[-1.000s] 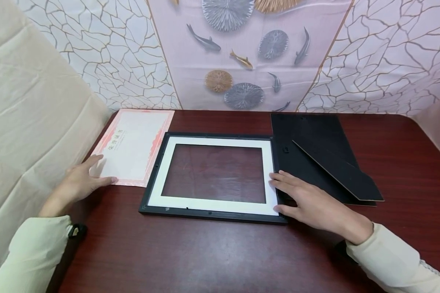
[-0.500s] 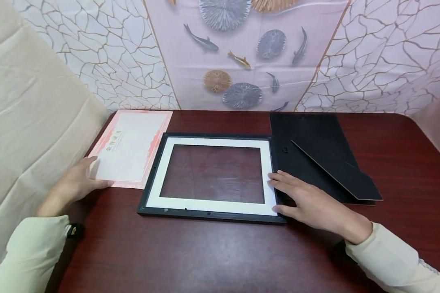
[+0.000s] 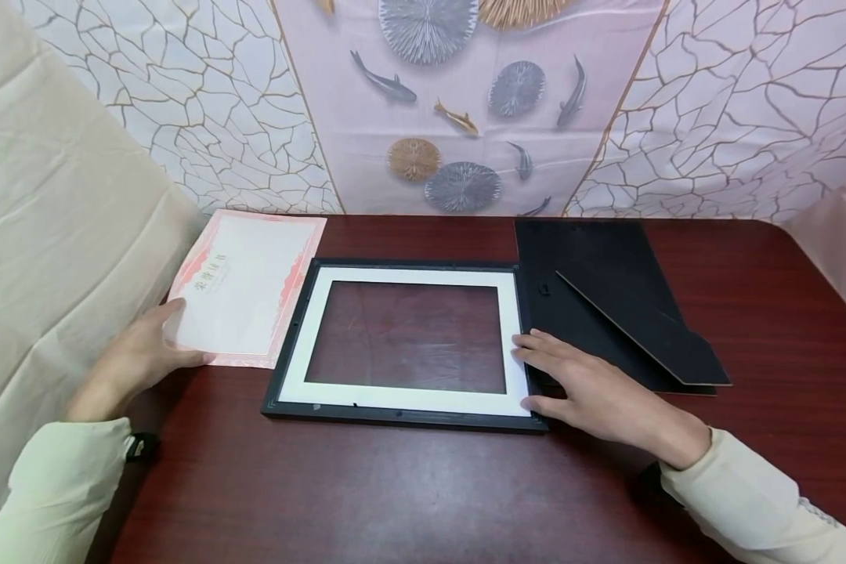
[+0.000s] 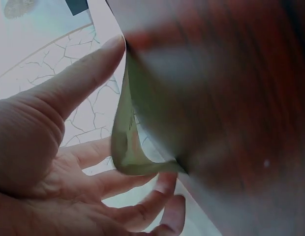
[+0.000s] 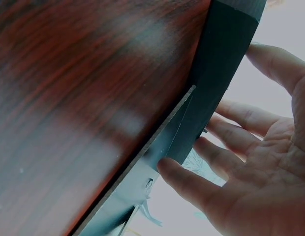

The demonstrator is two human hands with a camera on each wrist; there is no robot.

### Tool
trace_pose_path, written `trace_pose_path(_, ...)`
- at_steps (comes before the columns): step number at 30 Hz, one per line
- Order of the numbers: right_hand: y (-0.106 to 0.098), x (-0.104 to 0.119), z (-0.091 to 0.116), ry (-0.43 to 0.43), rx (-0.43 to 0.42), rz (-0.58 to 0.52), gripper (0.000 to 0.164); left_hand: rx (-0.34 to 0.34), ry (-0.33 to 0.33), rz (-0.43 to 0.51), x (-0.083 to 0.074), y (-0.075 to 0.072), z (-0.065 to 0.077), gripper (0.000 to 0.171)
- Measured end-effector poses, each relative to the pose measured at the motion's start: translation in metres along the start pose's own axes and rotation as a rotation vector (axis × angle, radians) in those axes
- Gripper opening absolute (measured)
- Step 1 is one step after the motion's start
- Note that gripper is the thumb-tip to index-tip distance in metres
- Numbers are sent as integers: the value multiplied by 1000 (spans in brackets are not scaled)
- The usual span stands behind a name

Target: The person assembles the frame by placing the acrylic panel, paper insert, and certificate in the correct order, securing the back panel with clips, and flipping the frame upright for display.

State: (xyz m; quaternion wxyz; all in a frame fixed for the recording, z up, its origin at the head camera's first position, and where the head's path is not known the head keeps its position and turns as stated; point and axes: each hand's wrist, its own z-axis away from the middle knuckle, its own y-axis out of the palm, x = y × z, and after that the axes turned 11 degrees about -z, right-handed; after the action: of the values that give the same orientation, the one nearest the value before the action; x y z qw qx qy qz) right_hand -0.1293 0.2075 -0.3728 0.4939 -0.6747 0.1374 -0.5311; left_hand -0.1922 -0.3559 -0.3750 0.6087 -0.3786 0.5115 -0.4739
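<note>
A pink-bordered certificate sheet with printed characters lies at the left of the table. My left hand holds its near left corner, thumb at the near edge and fingers at the left side. In the left wrist view the paper bows up between thumb and fingers. Right beside the sheet lies a black picture frame with a white mat around a see-through window. With fingers extended, my right hand rests on the frame's right side. The right wrist view shows its fingertips along the frame's black side.
A black frame backing board with a fold-out stand leg lies right of the frame, reaching the table's back. Cream cloth hangs along the left side. Behind the dark red table hangs a patterned cloth.
My left hand has drawn slightly left and closed in on the sheet's corner; the sheet has shifted a little left and now bulges at its left side. My right hand stays on the frame.
</note>
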Motion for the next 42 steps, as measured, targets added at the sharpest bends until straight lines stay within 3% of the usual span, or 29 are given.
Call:
trace_pose_path(5, 1, -1, 0, -7, -1, -1, 64, 3, -5, 106, -4, 2, 5, 111)
trace_pose_path(11, 0, -2, 1, -4, -2, -6, 64, -101, 19, 97, -6, 5, 6, 105)
trace_pose_path(14, 0, -2, 1, -2, -2, -10, 64, -152, 5, 134, -6, 6, 6, 102)
trace_pose_path(18, 0, -2, 1, 0, -1, -17, 64, -173, -29, 203, -4, 5, 10, 95)
trace_pose_path(23, 0, -2, 1, 2, -3, -21, 64, -153, -67, 395, -3, 4, 16, 74)
trace_pose_path(29, 0, -2, 1, 7, 3, -27, 64, -213, -69, 758, 1, 5, 21, 16)
trace_pose_path(33, 0, -3, 1, 9, 7, -32, 64, -229, -10, 1009, 2, 5, 26, 22)
trace_pose_path(38, 0, -4, 1, 11, 7, -32, 64, -255, 70, 1117, 0, 6, 34, 23)
trace_pose_path(42, 0, -4, 1, 10, 10, -30, 64, -289, 63, 1149, -4, 4, 42, 21)
